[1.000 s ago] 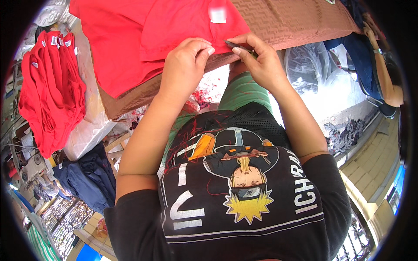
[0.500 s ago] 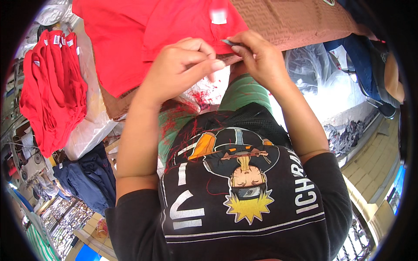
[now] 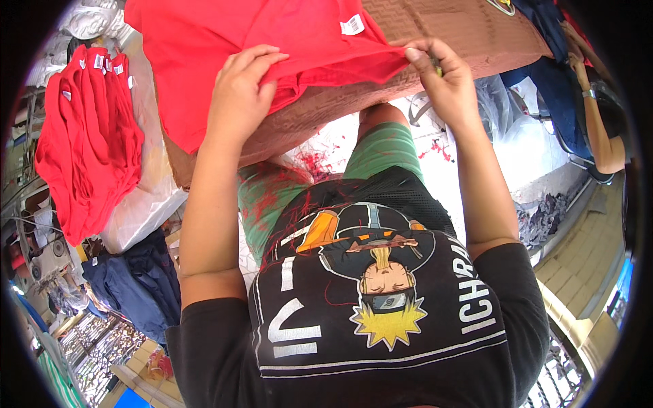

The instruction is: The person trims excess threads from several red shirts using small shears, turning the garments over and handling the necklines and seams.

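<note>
A red garment with a small white label lies across the brown-covered table in front of me. Its near edge is raised in a fold between my hands. My right hand pinches a corner of the cloth between thumb and fingers. A small tool, mostly hidden, shows inside that hand; its kind is unclear. On the other side, my left hand grips the cloth's edge, fingers over the top and thumb nearer me.
More red garments hang in a stack at left over a plastic-covered surface, with dark blue cloth below. The brown table cover extends right. Clear plastic lies beyond my right arm. Another person's arm is at far right.
My hands have moved apart, the right one outward to the right. The garment's edge, flat before, is now lifted and stretched between them. The small grey tool has slipped back into my right hand.
</note>
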Demonstrator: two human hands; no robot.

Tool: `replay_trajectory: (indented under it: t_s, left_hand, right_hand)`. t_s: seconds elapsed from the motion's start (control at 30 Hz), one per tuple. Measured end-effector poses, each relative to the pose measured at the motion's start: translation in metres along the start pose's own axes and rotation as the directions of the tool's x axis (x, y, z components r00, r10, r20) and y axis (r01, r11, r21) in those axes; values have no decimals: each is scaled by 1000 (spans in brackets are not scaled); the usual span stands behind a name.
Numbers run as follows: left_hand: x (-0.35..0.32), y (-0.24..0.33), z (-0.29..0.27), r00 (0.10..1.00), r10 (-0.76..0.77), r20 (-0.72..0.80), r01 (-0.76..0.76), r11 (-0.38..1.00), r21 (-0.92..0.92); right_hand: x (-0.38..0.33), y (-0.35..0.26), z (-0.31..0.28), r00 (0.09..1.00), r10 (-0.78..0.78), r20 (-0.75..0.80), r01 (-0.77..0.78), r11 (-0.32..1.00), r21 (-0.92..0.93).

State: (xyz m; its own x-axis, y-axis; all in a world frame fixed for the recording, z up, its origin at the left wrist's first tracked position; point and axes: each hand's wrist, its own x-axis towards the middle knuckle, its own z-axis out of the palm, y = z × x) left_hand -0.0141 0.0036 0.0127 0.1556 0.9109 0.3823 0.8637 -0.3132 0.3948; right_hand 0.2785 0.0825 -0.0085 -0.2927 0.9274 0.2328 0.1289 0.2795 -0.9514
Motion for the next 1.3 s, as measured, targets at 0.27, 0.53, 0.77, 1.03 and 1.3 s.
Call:
replay_trajectory:
  t_s: [0.27,0.53,0.77,1.03,1.3]
  left_hand:
    - [3,-2,-43,916,-399,37,370,808,-458]
    - [3,-8,-15,958,-238,-158,246,969,35]
    - [16,47,33,988,-144,-50,127,959,-253]
    - [10,40,63,964,-249,-95,224,951,-213]
    - [23,29,49,993,-114,37,117,990,-78]
  right_hand:
    - [-9,-5,-8,989,149,-16,-146,982,122]
    - [0,-10,20,997,13,-70,-53,795,-604]
    - [-1,-35,41,991,-22,136,51,975,-217]
    - [-4,-5,58,948,253,194,-230,964,-137]
    - [-3,2,59,977,85,197,-58,989,-136]
